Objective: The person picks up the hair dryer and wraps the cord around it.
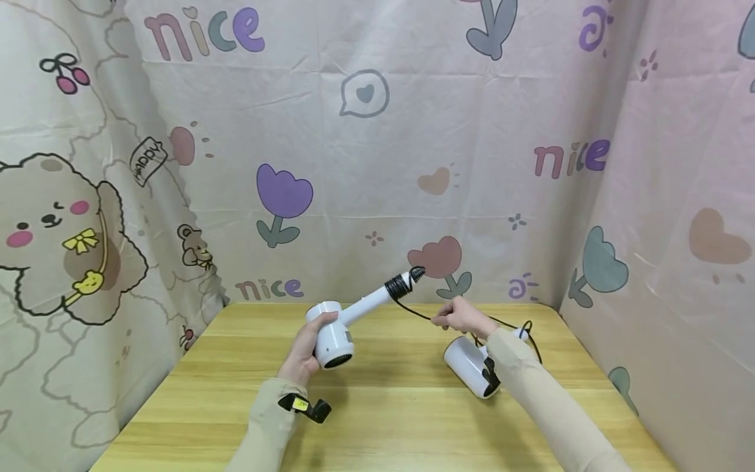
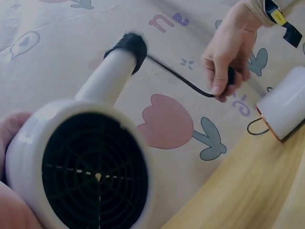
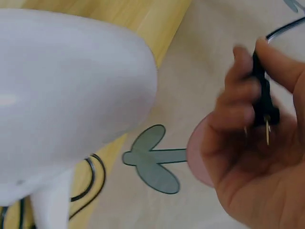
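Seen from the right wrist, a black plug [image 3: 263, 90] is held between the thumb and fingers of the right hand [image 1: 463, 318]; the head view barely hints at it. At least 1 metal pin shows, and a 2nd seems to, though the fingers blur it. The left wrist view shows the broad round grille [image 2: 95, 167] of the held hair dryer [image 1: 333, 334], mostly turned away in the head view.

Under the lying hair dryer [image 1: 466, 370] is a wood-grain table [image 1: 389, 406]; printed cloth [image 1: 354, 157] hangs behind it and to its sides.

Left of the lying hair dryer, the left hand [image 1: 303, 351] grips the held hair dryer's barrel, raised off the table. Its grille end tips down toward the person; its long handle slants up rightward, wrapped near its end with black cord [image 1: 398, 286] that runs to the right hand.
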`<state>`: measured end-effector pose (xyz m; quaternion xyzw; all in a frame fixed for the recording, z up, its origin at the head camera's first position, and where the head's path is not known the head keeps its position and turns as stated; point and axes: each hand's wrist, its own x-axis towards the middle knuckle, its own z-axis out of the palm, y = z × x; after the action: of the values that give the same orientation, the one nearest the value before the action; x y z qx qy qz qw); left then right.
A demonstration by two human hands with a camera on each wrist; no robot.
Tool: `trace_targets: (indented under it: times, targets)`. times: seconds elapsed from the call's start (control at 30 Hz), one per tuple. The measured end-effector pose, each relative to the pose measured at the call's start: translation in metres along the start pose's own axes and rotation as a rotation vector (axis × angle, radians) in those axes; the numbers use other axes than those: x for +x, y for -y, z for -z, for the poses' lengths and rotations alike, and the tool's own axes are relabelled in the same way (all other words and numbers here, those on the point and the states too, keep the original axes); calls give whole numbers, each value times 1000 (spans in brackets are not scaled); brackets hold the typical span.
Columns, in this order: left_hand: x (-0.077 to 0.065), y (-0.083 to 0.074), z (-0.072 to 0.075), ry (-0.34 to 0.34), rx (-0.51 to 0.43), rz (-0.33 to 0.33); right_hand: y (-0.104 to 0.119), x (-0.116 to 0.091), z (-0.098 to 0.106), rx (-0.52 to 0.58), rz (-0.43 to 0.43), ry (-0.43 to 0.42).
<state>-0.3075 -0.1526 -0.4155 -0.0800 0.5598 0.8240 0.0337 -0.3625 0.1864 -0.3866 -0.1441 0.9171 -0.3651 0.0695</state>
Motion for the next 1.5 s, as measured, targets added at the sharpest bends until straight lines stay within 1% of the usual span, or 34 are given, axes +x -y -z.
trace_targets:
  times: [0.07,0.17,0.23,0.3,0.37,0.4,0.47,0.53,0.6,0.67,0.77,0.9,1.03,1.2,1.4,1.5]
  targets:
    - [-1,1,-1,45,27,17,2,3,0,-76,29,-89]
    - [-1,3,1,128,55,48,8,5,0,-145,53,-174]
    - [-1,5,2,187,78,67,10,6,-1,-181,60,-206]
    - [-2,8,4,239,102,86,13,6,-2,-200,40,-217]
    - [-2,12,5,273,129,105,14,7,-3,-221,41,-238]
    - [-2,13,5,279,143,108,15,7,-3,-232,48,-249]
    - [-1,16,5,278,171,112,14,7,-1,-247,69,-280]
    - [0,18,5,268,193,97,13,7,1,-263,113,-317]
    - [1,19,5,254,212,69,13,6,4,-259,146,-341]
    - [1,19,4,245,224,38,12,6,7,-238,159,-355]
    - [0,17,1,216,257,-8,13,5,10,-216,156,-355]
    - [-3,13,-1,171,322,-58,14,6,10,-221,117,-362]
    - [-4,11,-1,166,371,-88,17,6,10,-232,104,-369]
    - [-4,12,2,183,408,-82,29,1,7,-282,179,-406]
    - [-3,12,2,167,439,-83,44,-5,-2,-354,301,-482]
    - [-3,12,0,159,452,-96,50,-8,-5,-377,337,-520]
